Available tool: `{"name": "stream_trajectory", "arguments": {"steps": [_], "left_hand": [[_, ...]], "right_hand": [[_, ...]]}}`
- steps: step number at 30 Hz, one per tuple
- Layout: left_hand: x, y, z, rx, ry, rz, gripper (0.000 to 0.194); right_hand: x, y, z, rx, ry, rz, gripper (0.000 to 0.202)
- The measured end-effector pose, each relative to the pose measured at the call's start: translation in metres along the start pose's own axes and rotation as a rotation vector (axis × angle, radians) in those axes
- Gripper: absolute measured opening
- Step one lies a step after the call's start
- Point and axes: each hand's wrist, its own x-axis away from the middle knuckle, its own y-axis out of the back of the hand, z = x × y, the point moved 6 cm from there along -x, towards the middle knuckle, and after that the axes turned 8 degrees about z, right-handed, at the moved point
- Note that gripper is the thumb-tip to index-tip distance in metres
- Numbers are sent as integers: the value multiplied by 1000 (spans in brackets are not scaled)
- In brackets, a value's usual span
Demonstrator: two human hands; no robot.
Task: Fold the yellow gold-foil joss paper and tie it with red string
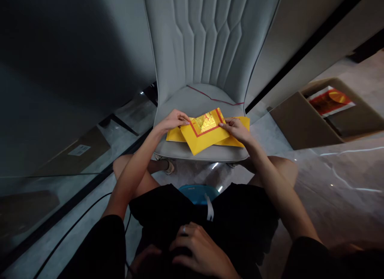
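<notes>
We are pinching sheet [204, 131] in fingers of left hand [176, 119] and right hand [237, 129], over yellow paper [234, 141] on chair [207, 43].

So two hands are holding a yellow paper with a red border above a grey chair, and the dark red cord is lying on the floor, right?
Not quite: the dark red cord lies on the grey chair's seat, near the backrest, not on the floor. The head view shows this. The rest stands.
</notes>
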Motion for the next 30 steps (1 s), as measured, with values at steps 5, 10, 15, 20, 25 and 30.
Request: {"name": "stream_trajectory", "arguments": {"steps": [5,10,15,20,25,30], "left_hand": [[0,0,1,-83,-14,-35,18],[-2,-3,7,-111,-11,-18,13],[-5,1,10,-135,-52,-63,12],[-7,1,12,-157,-53,-63,15],[-7,-1,12,-139,-55,-47,19],[-1,-4,5,-98,-12,-35,11]], "right_hand": [[-2,3,9,48,30,-67,59],[-1,5,10,7,11,-64,57],[-1,3,12,-49,-12,-30,62],[-2,1,11,-96,-33,48,58],[-2,9,17,-33,35,-20,56],[-1,13,20,44,109,-72,54]]}}
